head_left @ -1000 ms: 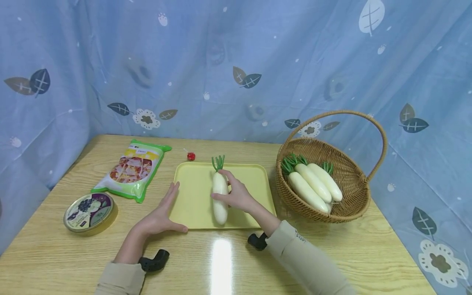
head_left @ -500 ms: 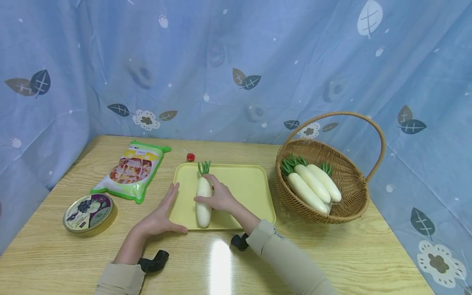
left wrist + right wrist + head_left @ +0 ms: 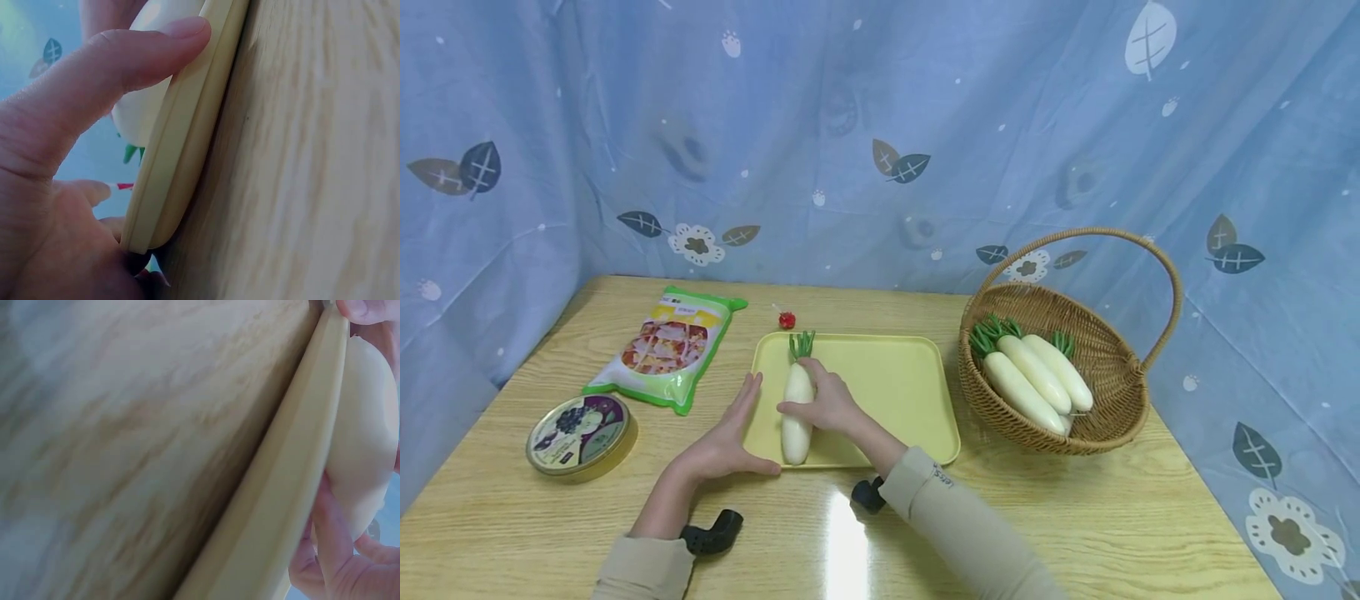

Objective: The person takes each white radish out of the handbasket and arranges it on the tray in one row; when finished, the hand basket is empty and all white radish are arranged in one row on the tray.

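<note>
A white radish (image 3: 797, 417) with green stalks lies lengthwise in the left part of the yellow tray (image 3: 880, 400). My right hand (image 3: 826, 402) grips it from the right, thumb and fingers on either side of its body. At the tray's near left corner rests my left hand (image 3: 722, 442), fingers stretched along the left side and thumb on the front rim. In the left wrist view that thumb (image 3: 150, 53) lies over the rim, with the radish (image 3: 140, 115) behind it. The right wrist view shows the radish (image 3: 362, 431) between my fingers, beyond the tray wall (image 3: 275, 481).
A tilted wicker basket (image 3: 1120, 400) with several white radishes (image 3: 1037, 375) stands to the right. On the left lie a green-edged food bag (image 3: 670, 346) and a round tin (image 3: 580, 433). A small red object (image 3: 786, 320) sits behind the tray.
My right hand has moved the radish leftward across the tray, from near its middle to its left side. The left hand has stayed at the corner.
</note>
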The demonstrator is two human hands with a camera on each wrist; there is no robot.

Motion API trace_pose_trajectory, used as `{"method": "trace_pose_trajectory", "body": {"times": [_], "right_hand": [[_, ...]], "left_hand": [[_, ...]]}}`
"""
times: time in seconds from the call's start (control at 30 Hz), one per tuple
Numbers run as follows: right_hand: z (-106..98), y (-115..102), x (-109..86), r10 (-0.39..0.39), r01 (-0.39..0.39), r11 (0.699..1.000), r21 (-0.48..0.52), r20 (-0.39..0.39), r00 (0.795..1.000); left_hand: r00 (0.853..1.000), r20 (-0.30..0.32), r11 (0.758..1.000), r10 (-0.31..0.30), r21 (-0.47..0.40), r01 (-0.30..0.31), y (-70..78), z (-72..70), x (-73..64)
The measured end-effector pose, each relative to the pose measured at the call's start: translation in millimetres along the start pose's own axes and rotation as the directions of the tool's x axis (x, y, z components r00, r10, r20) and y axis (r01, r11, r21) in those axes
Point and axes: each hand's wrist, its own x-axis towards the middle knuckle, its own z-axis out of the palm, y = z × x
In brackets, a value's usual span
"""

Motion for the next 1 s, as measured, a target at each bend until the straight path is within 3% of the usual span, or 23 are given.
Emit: {"method": "trace_pose_trajectory", "body": {"times": [0.5, 0.73, 1.0], "right_hand": [[23, -16, 12.2, -0.027, 0.027, 0.994, -0.101, 0.003, 1.0], [24, -24, 12.2, 0.004, -0.001, 0.991, -0.134, 0.023, 1.0], [21, -25, 8.2, -0.013, 0.027, 0.976, -0.217, 0.063, 0.998]], "left_hand": [[1.0, 0.02, 1.0, 0.016, -0.009, -0.016, -0.7, 0.0, -1.7], [1.0, 0.02, 0.999, -0.01, -0.03, 0.01, -2.5, 1.1, -1.4], [1.0, 0.023, 1.0, 0.012, -0.025, -0.011, 0.7, -0.6, -1.9]]}}
